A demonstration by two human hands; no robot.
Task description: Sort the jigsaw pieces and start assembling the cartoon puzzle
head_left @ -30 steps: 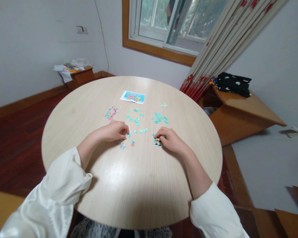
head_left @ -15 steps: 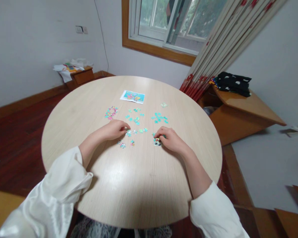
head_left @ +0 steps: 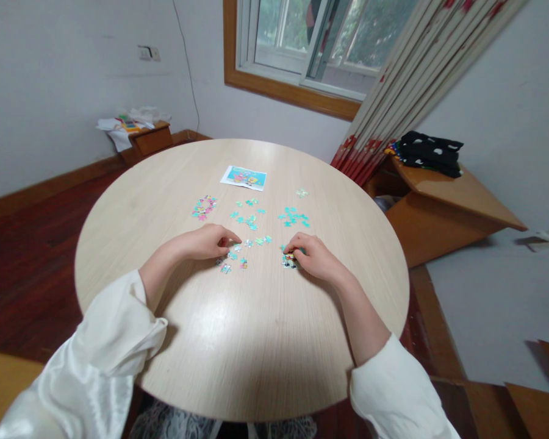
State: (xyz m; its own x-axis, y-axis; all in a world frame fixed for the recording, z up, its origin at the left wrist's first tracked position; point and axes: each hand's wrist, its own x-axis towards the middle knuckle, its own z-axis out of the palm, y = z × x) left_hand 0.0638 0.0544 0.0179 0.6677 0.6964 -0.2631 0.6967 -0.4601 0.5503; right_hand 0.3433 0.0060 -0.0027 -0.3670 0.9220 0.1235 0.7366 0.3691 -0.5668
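My left hand [head_left: 207, 242] is over the loose jigsaw pieces [head_left: 248, 243] left of the table's middle. Its index finger stretches forward, apart from the thumb, and touches or hovers just above a piece. Below it lie more pieces [head_left: 226, 268], pink and pale blue. My right hand [head_left: 313, 255] has thumb and fingers closed on a small cluster of jigsaw pieces [head_left: 289, 262] with black, yellow and red parts. The fingers cover part of this cluster, which lies flat on the table.
The round wooden table [head_left: 238, 360] carries a picture card [head_left: 244, 177] at the back. Turquoise pieces [head_left: 293, 217] lie right of the middle, a pink group [head_left: 204, 208] at left, and a pale green piece [head_left: 302, 192] farther back. A tilted wooden cabinet [head_left: 448, 213] stands at right.
My left hand has shifted slightly, its index finger now straighter and farther from the thumb. A piece near it lies slightly lower. My right hand stays on the cluster.
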